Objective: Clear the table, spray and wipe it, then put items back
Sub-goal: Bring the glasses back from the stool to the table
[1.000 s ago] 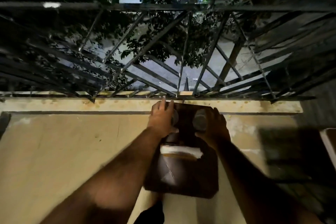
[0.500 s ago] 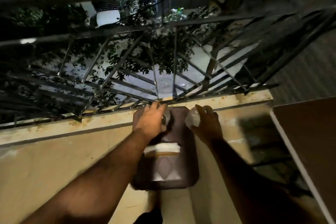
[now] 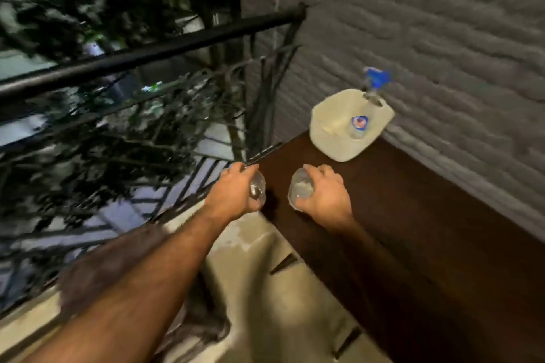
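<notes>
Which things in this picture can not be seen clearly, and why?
- Left glass, head view: mostly hidden by the left hand.
- Right glass: contents unclear, blurred.
- Spray bottle label: too small, blurred.
- Table: cut off by the right edge.

Table top point(image 3: 427, 230) is showing dark brown, smooth, wood-look surface with a faint sheen. Left hand point(image 3: 233, 194) is gripping a clear glass point(image 3: 258, 188), glossy, catching highlights; right hand point(image 3: 326, 194) is gripping a second clear tumbler point(image 3: 300, 190), possibly glass, blur is preventing certainty. Cream basket point(image 3: 333, 130) is looking like matt plastic. Spray bottle point(image 3: 364, 118) inside it is appearing translucent plastic with blue trigger head. Railing point(image 3: 147, 51) is reading as black painted metal, semi-gloss. Wall point(image 3: 442, 38) is showing rough, matt painted brick. Floor point(image 3: 265, 289) is looking like worn, matt concrete.
</notes>
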